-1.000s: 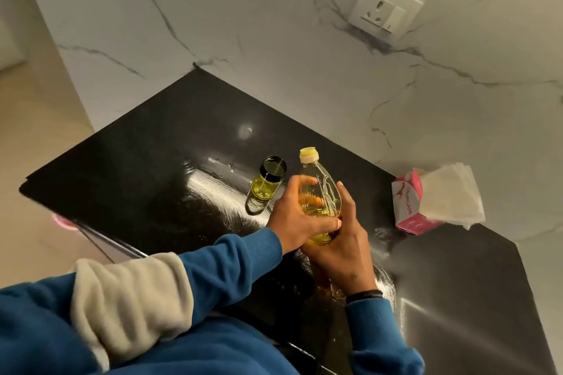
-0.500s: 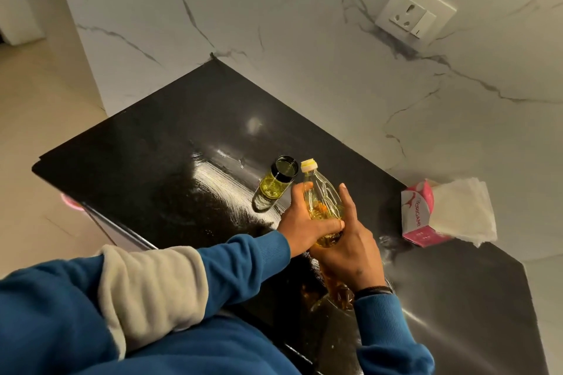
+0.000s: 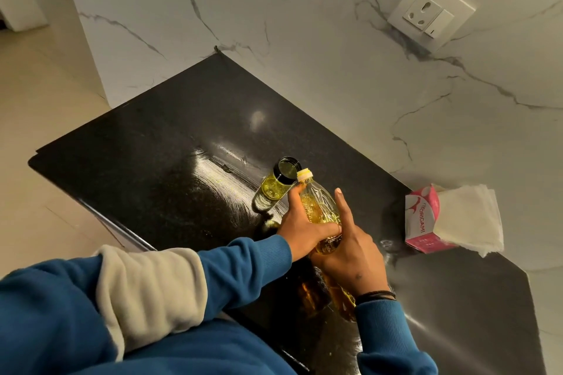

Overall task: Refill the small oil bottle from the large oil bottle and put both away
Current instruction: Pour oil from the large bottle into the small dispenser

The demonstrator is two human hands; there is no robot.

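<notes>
A large clear plastic oil bottle (image 3: 318, 205) with a pale yellow spout is tilted toward a small open glass oil bottle (image 3: 274, 186) with a black rim, which stands on the black counter (image 3: 158, 167) holding yellow oil. The spout sits right at the small bottle's rim. My left hand (image 3: 300, 230) grips the large bottle's body from the left, thumb up along it. My right hand (image 3: 350, 248) wraps its lower part from the right, forefinger stretched along the side. The large bottle's base is hidden behind my hands.
A pink tissue box (image 3: 422, 219) with white tissues (image 3: 469, 218) spilling out lies at the right by the marble wall (image 3: 304, 39). A wall socket (image 3: 431, 14) is above it. The counter's left edge drops to the floor (image 3: 39, 137).
The large bottle has tipped further toward the small bottle, bringing its spout down to the black rim. Both hands have kept their hold. The camera has shifted slightly.
</notes>
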